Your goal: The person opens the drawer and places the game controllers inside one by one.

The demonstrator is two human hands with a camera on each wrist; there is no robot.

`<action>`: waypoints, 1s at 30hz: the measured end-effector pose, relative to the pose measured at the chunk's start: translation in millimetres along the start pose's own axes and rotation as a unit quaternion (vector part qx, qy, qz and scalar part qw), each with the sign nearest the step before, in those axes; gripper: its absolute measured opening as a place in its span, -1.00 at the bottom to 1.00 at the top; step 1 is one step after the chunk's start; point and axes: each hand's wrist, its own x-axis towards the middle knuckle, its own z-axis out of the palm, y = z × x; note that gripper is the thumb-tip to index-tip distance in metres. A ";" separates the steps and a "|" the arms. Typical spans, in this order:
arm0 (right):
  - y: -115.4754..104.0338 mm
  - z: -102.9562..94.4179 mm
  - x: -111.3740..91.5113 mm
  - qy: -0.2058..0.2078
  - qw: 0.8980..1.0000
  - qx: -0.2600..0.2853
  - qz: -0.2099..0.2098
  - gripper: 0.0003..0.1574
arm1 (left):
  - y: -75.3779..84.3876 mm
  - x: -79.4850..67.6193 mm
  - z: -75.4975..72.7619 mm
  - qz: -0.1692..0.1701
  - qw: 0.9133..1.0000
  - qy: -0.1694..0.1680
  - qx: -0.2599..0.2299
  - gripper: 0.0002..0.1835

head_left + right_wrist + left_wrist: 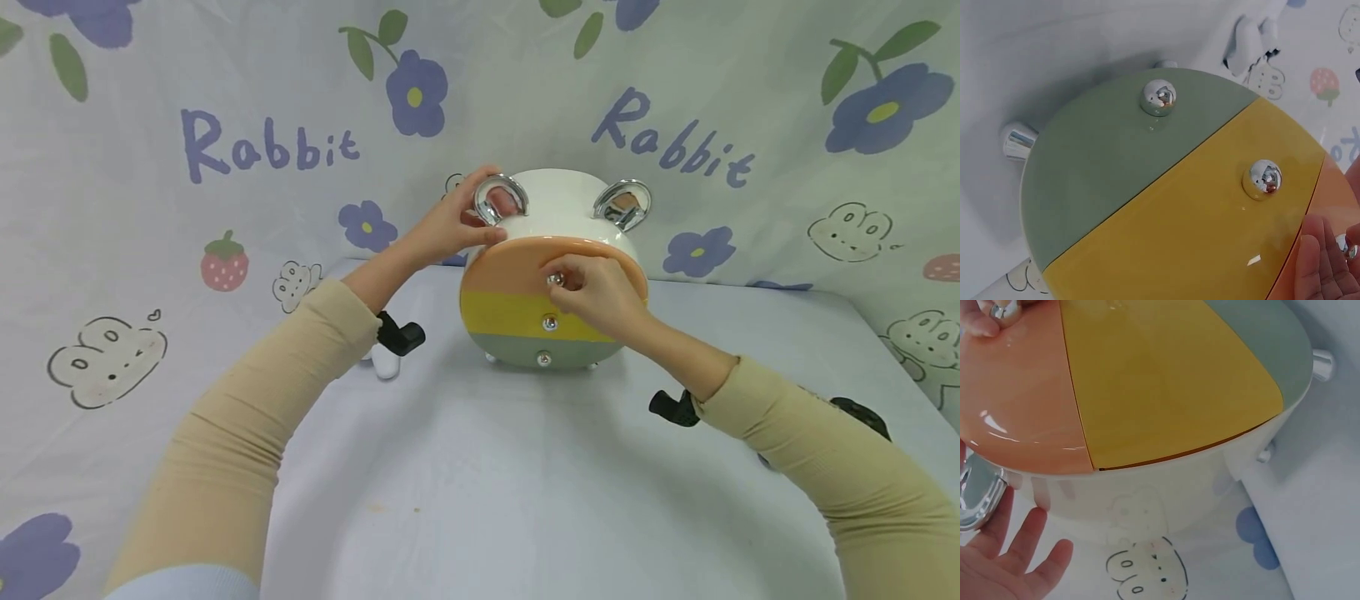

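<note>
A rounded white drawer cabinet [558, 196] with chrome ears stands on the table. Its front has an orange drawer [502, 267], a yellow drawer [495, 315] and a green drawer [506, 346], each with a chrome knob. My right hand [600, 292] pinches the orange drawer's knob [555, 280] between thumb and fingers. At the cabinet's upper left, my left hand [457, 218] steadies it around the left ear [501, 200], thumb along the top front edge. The left wrist view shows that hand's fingers [1029, 531] spread, fairly straight, against the white side. All drawers appear closed.
A white object [386, 362], partly hidden by the left forearm, lies left of the cabinet. Something dark [861, 415] shows behind the right sleeve. A patterned cloth [270, 75] hangs behind the white-covered table [480, 500].
</note>
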 end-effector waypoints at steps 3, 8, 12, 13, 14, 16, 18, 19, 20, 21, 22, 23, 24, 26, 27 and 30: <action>0.7 -0.5 0.5 -0.008 1.000 0.014 0.013 -0.72 | -0.3 -0.1 -0.2 0.004 1.000 -0.001 -0.002 -0.11; 1.9 -0.2 0.1 -0.018 0.999 0.042 0.030 -0.72 | -1.3 0.4 -0.3 0.011 1.000 -0.003 -0.003 -0.10; 2.5 -0.9 -0.7 -0.026 0.997 0.057 0.035 -0.71 | -1.5 0.9 -0.1 0.010 1.000 -0.004 -0.002 -0.09; 2.5 -1.4 -0.8 -0.029 0.997 0.057 0.034 -0.71 | -1.5 1.0 0.0 0.010 1.000 -0.004 -0.001 -0.09; 2.8 -1.9 -0.8 -0.033 0.997 0.055 0.033 -0.71 | -1.7 1.2 0.0 0.010 1.000 -0.004 -0.002 -0.08; 3.5 -3.2 -1.0 -0.039 0.998 0.043 0.026 -0.71 | -1.7 1.6 0.1 0.008 1.000 -0.004 -0.001 -0.08; 4.5 -4.0 -1.7 -0.039 0.999 0.030 0.015 -0.70 | -1.4 2.0 0.3 0.008 1.000 -0.005 0.002 -0.07; 5.5 -4.0 -2.5 -0.037 0.999 0.024 0.009 -0.69 | -1.2 2.2 0.4 0.007 1.000 -0.005 0.004 -0.07; 6.7 -3.7 -3.8 -0.031 0.999 0.019 0.001 -0.67 | -1.1 2.3 0.4 0.007 1.000 -0.005 0.004 -0.06; 7.7 -3.1 -5.4 -0.023 1.000 0.020 -0.008 -0.65 | -0.9 2.2 0.5 0.006 1.000 -0.005 0.005 -0.06; 9.3 -2.2 -7.4 -0.014 0.999 0.026 -0.015 -0.63 | -0.9 2.3 0.5 0.006 1.000 -0.005 0.006 -0.06; 10.7 -1.0 -9.6 -0.004 0.999 0.038 -0.022 -0.61 | -0.8 2.1 0.4 0.005 1.000 -0.004 0.005 -0.06; 12.4 0.3 -11.8 0.007 0.998 0.050 -0.030 -0.60 | -0.9 2.1 0.3 0.005 1.000 -0.003 0.004 -0.06; 15.2 2.6 -16.7 0.031 0.995 0.078 -0.045 -0.60 | -0.9 1.5 0.3 0.003 1.000 -0.002 0.002 -0.05; 16.4 3.7 -19.0 0.042 0.993 0.092 -0.053 -0.60 | -1.0 1.4 0.2 0.001 1.000 -0.001 0.002 -0.05; 19.8 7.1 -25.5 0.072 0.988 0.112 -0.077 -0.63 | -0.9 1.3 0.2 -0.002 1.000 -0.001 -0.001 -0.06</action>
